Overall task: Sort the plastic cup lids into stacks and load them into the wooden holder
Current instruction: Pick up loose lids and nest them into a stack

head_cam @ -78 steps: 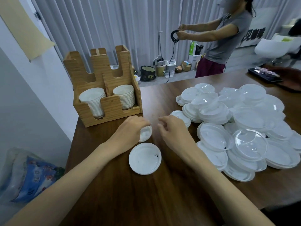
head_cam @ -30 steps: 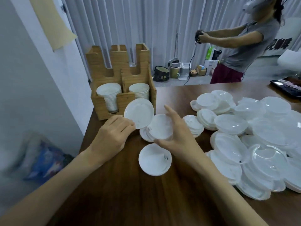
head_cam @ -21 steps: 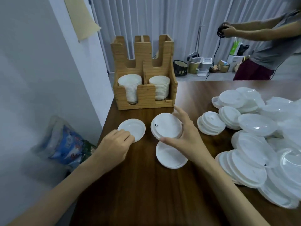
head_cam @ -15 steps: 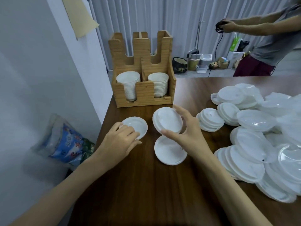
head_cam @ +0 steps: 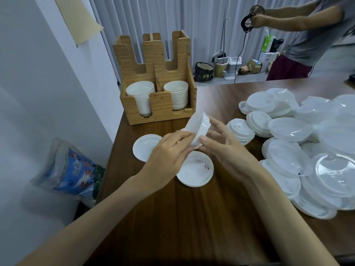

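Note:
Both hands hold a small stack of white lids tilted on edge above the table. My left hand grips its near left rim and my right hand pinches its right rim. Below them one white lid lies flat, and another lid lies to its left. The wooden holder stands at the table's far left corner with two stacks of white lids in its front slots. A big heap of white and clear lids covers the right side.
The dark wooden table ends close to the wall on the left. A blue printed plastic bag lies on the floor there. A person stands beyond the far edge holding a black cable.
My left hand let go of the small lid on the table and came up to the stack in my right hand. The stack now sits tilted between both hands.

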